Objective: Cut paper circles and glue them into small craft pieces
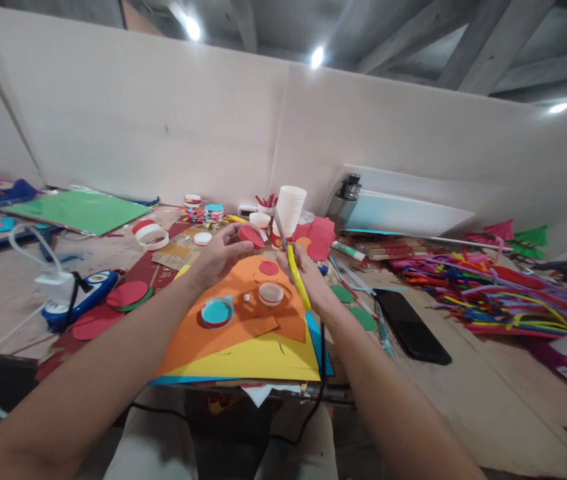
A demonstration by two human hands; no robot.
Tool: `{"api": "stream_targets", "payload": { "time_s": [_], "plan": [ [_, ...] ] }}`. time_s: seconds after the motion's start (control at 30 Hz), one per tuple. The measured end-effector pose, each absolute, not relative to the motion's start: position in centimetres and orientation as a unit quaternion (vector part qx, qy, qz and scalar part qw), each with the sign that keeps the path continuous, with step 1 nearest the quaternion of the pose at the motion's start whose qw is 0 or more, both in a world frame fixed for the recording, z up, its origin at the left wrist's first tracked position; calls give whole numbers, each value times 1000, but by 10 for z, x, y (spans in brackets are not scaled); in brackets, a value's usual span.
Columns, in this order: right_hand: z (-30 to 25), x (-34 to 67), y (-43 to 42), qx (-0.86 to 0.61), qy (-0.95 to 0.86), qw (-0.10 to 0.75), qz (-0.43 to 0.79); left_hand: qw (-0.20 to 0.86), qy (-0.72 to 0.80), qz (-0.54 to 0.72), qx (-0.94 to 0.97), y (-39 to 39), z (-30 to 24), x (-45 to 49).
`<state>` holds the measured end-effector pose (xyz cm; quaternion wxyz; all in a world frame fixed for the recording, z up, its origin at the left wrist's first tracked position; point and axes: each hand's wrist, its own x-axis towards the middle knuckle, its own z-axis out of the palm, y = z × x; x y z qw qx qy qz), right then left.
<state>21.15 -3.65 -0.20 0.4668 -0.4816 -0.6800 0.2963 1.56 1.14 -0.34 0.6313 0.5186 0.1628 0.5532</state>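
My left hand (pixel 218 257) is raised over the orange paper and pinches a small red paper disc (pixel 251 235) between its fingers. In my right hand (pixel 307 272) is a slim yellow glue gun (pixel 299 277). Its grey front part points up and away, close to the disc but apart from it, and a black cord hangs from its lower end. Under my hands, on orange paper (pixel 248 310), stand a white cup ring (pixel 270 295) and a short round piece with a turquoise top (pixel 217 312). Another red disc (pixel 268 267) lies behind the ring.
Stacked paper cups (pixel 291 210) and a grey bottle (pixel 346 200) stand at the back. A black phone (pixel 411 327) and heaped pipe cleaners (pixel 503 287) are right. Left are a blue power strip (pixel 81 300), red circles (pixel 127 293) and a green sheet (pixel 81 210).
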Motion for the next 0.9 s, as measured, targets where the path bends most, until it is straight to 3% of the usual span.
{"api": "stream_targets", "payload": {
  "time_s": [0.23,0.9],
  "plan": [
    [-9,217,-39,-485,-740,384,263,618,175,585,495,21,-2,10],
    [-6,210,-44,-488,-739,389,254,585,194,586,526,21,-4,13]
  ]
}}
